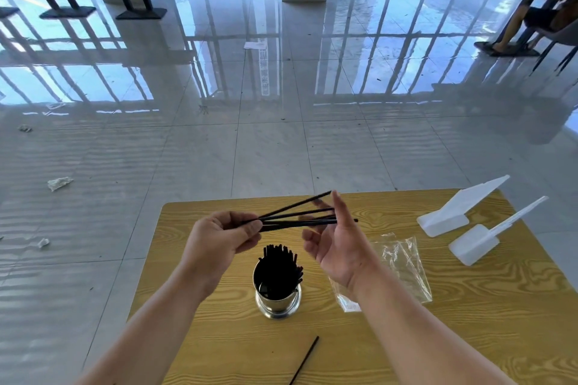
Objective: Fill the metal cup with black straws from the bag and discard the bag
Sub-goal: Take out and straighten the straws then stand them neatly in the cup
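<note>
a: what can't you make out from where you stand?

b: the right forearm covers the near-left corner of the clear plastic bag (406, 262), and there's a small white label at that corner i can't read. the loose black straw (305, 359) on the near part of the wooden table (469, 337) runs off the bottom edge of view. inside the metal cup (277, 294) the straws blur into one dark mass, so i can't count them.

a: where are the straws in hand?

b: a few black straws (300, 217) fan out above the cup, held over the table. the left hand (219, 237) pinches them at one end, thumb pressed against the fingers, clamped on the bundle. their far ends pass behind the right hand (337, 237).

a: and the right hand?

b: open, fingers apart and pointing up, palm turned toward the left hand, up against the straw tips without closing on them.

a: the bag?

b: flat on the table, just right of the cup, looking empty. two white plastic scoops (469, 212) lie well apart at the far right corner.
</note>
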A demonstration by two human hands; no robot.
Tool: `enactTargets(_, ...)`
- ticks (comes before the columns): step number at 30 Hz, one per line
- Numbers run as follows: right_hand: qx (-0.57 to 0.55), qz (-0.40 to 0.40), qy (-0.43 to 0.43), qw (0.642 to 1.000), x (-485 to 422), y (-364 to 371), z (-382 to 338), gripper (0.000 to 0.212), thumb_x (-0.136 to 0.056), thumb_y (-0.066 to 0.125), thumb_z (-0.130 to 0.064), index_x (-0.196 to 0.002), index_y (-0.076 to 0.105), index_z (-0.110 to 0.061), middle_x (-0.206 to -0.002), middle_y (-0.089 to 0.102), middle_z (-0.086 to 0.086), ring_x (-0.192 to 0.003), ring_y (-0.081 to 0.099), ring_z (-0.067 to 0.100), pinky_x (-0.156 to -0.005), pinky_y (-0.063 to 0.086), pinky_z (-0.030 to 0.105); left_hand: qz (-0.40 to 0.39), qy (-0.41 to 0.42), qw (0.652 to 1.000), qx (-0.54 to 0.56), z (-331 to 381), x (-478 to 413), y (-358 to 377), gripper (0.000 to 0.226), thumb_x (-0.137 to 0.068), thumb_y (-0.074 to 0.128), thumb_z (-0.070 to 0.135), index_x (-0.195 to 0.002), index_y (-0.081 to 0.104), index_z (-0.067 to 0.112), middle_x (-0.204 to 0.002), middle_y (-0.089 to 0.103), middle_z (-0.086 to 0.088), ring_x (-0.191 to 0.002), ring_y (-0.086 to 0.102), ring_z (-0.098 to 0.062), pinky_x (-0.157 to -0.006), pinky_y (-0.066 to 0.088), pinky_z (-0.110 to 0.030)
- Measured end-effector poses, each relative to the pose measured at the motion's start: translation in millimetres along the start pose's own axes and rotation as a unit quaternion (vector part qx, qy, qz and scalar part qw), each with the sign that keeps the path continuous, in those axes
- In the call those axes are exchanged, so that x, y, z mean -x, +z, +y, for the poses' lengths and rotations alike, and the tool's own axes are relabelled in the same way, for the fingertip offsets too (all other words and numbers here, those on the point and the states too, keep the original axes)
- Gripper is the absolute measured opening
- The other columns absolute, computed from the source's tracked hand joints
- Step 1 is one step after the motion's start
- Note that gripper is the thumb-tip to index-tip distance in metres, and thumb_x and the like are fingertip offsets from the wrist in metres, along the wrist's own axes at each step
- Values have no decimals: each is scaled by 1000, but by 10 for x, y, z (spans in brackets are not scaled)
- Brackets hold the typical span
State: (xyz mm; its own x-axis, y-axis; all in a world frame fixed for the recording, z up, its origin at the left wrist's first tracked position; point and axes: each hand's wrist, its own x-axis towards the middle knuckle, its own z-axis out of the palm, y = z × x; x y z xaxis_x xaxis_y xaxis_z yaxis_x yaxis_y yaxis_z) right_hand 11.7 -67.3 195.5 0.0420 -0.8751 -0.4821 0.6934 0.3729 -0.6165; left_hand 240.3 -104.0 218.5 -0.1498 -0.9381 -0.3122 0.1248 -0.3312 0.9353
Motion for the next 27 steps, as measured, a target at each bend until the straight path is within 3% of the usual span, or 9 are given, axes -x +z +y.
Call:
enactTargets(3,55,18,-27,998,13,33,-121,29,-95,75,-42,-97,81,-14,-81,73,10,-62,68,18,-50,59,28,-23,-81,995,52,-202,28,-24,15,-70,82,5,-85,80,5,-82,75,-17,-71,74,-23,-68,64,-28)
enactTargets(7,252,50,-100,961,36,78,-175,26,-105,66,-20,-87,77,-6,-73,76,11,-61,73,21,-53,63,30,-62,-124,990,-18,-446,41,-64,11,-85,80,6,-95,74,6,-91,74,-17,-78,75,-21,-72,65,-32)
enactTargets(9,377,40,-135,915,80,85,-176,26,-106,64,-21,-87,75,-6,-72,78,9,-63,76,21,-56,63,29,-64,-100,977,-179,-579,66,-101,11,-90,80,16,-100,75,16,-99,79,-10,-80,75,-21,-70,63,-31)
enactTargets(11,482,23,-164,861,109,85,-130,28,-105,65,-25,-85,74,-9,-72,77,11,-61,75,21,-58,63,32,-46,-64,942,-326,-697,106,-149,9,-87,82,31,-89,74,31,-87,78,3,-66,71,-15,-61,61,-31)
enactTargets(14,579,2,-185,794,103,104,49,30,-103,67,-34,-82,71,-12,-73,73,12,-61,68,24,-63,59,42,-68,-64,906,-413,-868,184,-208,23,-80,78,51,-72,67,32,-58,65,12,-47,53,-3,-46,48,-27)
enactTargets(17,637,-19,-151,756,54,67,247,21,-95,72,-48,-91,73,-27,-84,74,-5,-72,66,9,-64,56,29,-104,-73,861,-493,-1071,263,-186,36,-73,70,65,-68,63,30,-54,61,16,-44,48,-2,-44,38,-22)
enactTargets(20,615,9,-137,776,38,-141,343,27,-90,69,-61,-103,69,-37,-97,72,-12,-79,66,3,-70,57,26,-130,-67,809,-570,-1323,304,-115,39,-76,66,64,-69,62,27,-64,67,14,-53,56,-2,-48,39,-21)
enactTargets(22,593,55,-158,787,66,-337,380,29,-92,66,-62,-106,68,-37,-96,70,-13,-73,63,-1,-65,51,18,-140,-74,782,-603,-1510,318,-63,33,-82,67,60,-70,61,29,-70,67,13,-61,59,-2,-50,39,-23)
enactTargets(27,586,112,-113,795,101,-916,664,23,-104,60,-36,-86,65,-23,-63,62,-9,-45,50,1,-43,40,19,-154,-91,755,-631,-2049,406,82,25,-86,69,52,-74,60,32,-73,64,14,-66,59,-2,-50,42,-23)
